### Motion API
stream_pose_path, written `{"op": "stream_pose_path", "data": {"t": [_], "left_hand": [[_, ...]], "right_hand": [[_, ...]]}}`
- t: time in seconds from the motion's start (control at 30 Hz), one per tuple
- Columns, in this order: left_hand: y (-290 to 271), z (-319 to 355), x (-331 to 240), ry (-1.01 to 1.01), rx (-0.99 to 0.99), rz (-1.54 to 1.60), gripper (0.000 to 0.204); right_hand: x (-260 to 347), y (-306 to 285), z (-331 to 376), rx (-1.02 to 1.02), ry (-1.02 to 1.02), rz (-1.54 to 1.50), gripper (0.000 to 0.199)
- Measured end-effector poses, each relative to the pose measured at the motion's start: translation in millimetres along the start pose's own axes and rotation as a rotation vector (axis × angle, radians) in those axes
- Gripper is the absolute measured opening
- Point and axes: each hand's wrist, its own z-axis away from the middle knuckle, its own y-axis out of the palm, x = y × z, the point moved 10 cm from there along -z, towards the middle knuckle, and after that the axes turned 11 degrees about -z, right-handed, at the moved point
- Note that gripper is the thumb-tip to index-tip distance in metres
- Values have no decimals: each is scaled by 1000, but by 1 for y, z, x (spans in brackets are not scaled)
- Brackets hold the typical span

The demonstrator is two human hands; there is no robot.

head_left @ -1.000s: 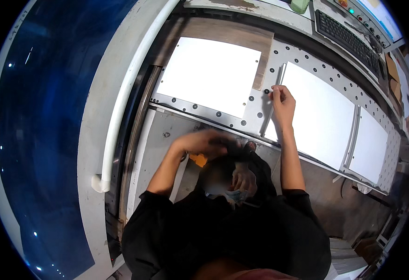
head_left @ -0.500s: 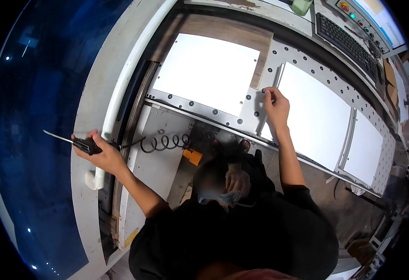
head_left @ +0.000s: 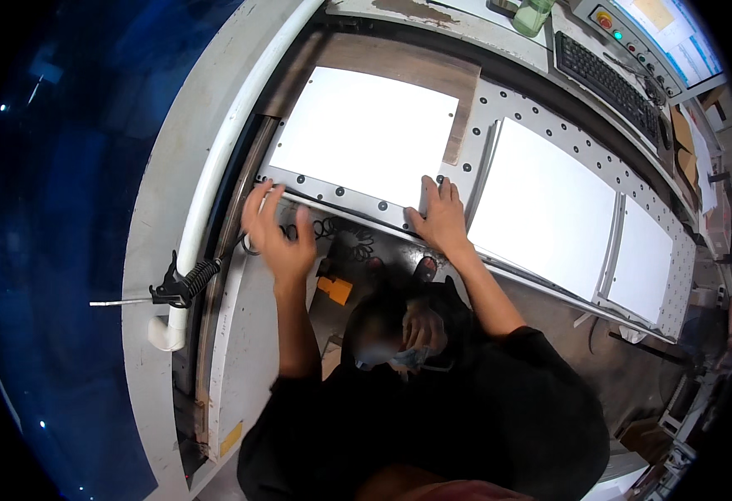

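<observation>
A: Quick one: what was the L hand [head_left: 279, 238] doing?
B: Nothing held. Fingers + thumb were apart, a bit blurred, just beside the near L corner of the white panel [head_left: 366, 134]. Couldn't tell if the tips touched it.
A: And the R hand [head_left: 444, 224]?
B: At the panel's near R corner, approx. Fingers spread too, index by the R edge, thumb by the front edge. Not clamped on anything; couldn't tell how hard it pressed, if at all.
A: Panel pos.?
B: Flat on the bench [head_left: 362, 199], between the two hands and a bit beyond them. Its far part lay over a brown board [head_left: 466, 83]. Small dark holes showed nr its edges, & the bench top had rows of black round pads.
A: Further out?
B: To the R, a 2nd white panel [head_left: 545, 204], bigger-looking, w/ a strip along its L side, then a 3rd white panel [head_left: 637, 259] past it. To the L, a black trigger tool [head_left: 184, 284] w/ a thin nozzle sat at the white rail [head_left: 224, 142]; a coiled hose [head_left: 324, 228] showed behind the L hand. Orange item [head_left: 334, 290] lay low down, nr the person's feet.
A: Far side?
B: Black keyboard [head_left: 604, 79], green container [head_left: 533, 17], control box [head_left: 625, 33] w/ coloured buttons, lit screen [head_left: 675, 37]. Big blue surface [head_left: 57, 250] filled the far L.
</observation>
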Motion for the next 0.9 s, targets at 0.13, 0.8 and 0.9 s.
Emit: {"op": "stream_pose_path", "data": {"t": [0.13,0.8,0.9], "left_hand": [[156,-23,93,-299,199,-26,75],[238,-1,132,-671,423,288,74],[248,21,68,-638,520,463,56]], "right_hand": [[4,2,-3,-21,80,-77,80],[-29,-91,28,-453,141,-864,34],[-60,-136,77,-471,337,-1106,28]]}}
